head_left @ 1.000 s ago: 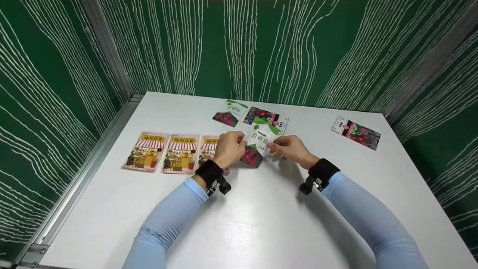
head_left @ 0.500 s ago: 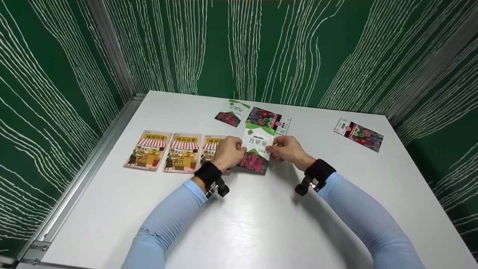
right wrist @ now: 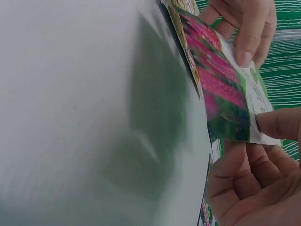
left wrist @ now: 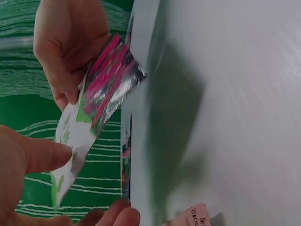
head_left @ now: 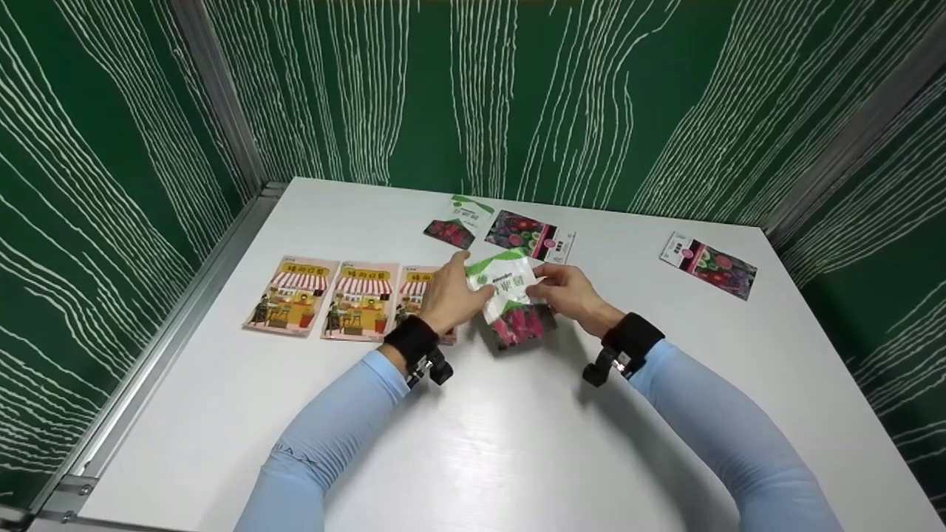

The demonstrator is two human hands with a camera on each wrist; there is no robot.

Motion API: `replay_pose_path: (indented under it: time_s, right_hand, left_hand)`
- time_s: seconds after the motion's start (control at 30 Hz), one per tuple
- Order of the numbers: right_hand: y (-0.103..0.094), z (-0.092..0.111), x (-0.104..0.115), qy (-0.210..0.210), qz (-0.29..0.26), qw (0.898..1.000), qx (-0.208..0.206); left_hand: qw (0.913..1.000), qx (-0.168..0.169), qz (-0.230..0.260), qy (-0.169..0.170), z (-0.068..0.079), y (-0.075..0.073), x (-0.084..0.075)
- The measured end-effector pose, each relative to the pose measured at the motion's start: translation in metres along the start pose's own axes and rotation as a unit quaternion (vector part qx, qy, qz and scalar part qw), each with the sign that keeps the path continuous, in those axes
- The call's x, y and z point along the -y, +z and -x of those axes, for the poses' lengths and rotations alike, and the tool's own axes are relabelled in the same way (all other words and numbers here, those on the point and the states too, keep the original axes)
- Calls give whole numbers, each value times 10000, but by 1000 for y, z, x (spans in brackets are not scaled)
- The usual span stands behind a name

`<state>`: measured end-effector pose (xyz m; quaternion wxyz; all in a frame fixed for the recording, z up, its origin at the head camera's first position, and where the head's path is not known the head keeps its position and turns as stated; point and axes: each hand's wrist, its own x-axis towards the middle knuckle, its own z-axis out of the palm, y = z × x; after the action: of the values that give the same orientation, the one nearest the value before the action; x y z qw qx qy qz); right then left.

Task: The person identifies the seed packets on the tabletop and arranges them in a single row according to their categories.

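Observation:
A flower seed packet (head_left: 510,295), white and green above with a magenta flower picture below, is held up over the table between both hands. My left hand (head_left: 452,295) holds its left edge, thumb on the printed face. At the right edge my right hand (head_left: 567,295) pinches it, thumb in front and fingers behind. In the left wrist view the packet (left wrist: 94,108) bends slightly, its glossy picture end raised off the table. The right wrist view has the flower picture side of the packet (right wrist: 221,80) facing the camera, with the left thumb on its white part.
On the white table (head_left: 473,443) a similar green and white packet (head_left: 458,222) lies behind the hands. Beside it is a dark flower packet (head_left: 528,235); another such packet (head_left: 709,264) lies far right. Three pink shop-picture packets (head_left: 361,303) form a row at left. Green walls (head_left: 547,96) enclose the table.
The held packet first turned flatter toward the camera, then tilted again, its lower end swinging right. The left fingers have straightened somewhat. Packets on the table stay put.

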<state>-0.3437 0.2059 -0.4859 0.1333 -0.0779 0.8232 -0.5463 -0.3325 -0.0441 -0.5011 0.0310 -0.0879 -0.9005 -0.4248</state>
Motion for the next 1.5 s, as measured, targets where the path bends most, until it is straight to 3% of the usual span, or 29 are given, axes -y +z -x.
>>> replay_pose_path:
  time_s: [0.13,0.27,0.37,0.5,0.57,0.67,0.73,0.87,0.97,1.07,1.17,1.23,1.37,1.5]
  right_hand:
    - [-1,-2,2,3,329,9992,241]
    - [-1,-1,4,-148,704,9938,849]
    - [2,-1,5,-338,926,9885,1145]
    - [3,0,4,-353,987,9904,899]
    - [3,0,1,-191,835,9947,570]
    - [0,0,-4,179,447,9988,63]
    - [-3,0,-9,563,92,9982,-202]
    - [-7,1,-18,1284,-1007,9859,-365]
    - [-4,2,-21,1523,-1746,9726,-207]
    - [3,0,-22,1514,-1945,9691,-66]
    - [9,-2,-22,1437,-1772,9735,-136]
    - [11,-4,-22,1409,-1509,9781,-269]
    - [16,-9,-22,1404,-787,9863,-369]
    - [19,-13,-23,1393,-321,9891,-359]
  left_hand:
    - [9996,138,-116,201,8,-14,-20]
    - [9949,744,-395,551,5,-18,-27]
    - [9850,1424,-614,760,3,-18,-29]
    - [9681,2070,-888,1096,6,-15,-28]
    - [9678,2056,-899,1143,8,-14,-26]
    - [9767,1831,-644,914,9,-13,-21]
    - [9839,1503,-564,790,8,-12,-16]
    - [9939,893,-305,568,-22,10,31]
    - [9983,496,81,294,-48,30,70]
    - [9994,263,245,4,-53,35,79]
    - [9992,314,138,-191,-47,34,72]
    - [9986,456,-28,-280,-33,25,54]
    - [9961,831,-216,-204,-11,7,28]
    - [9922,990,-729,-182,-1,-1,12]
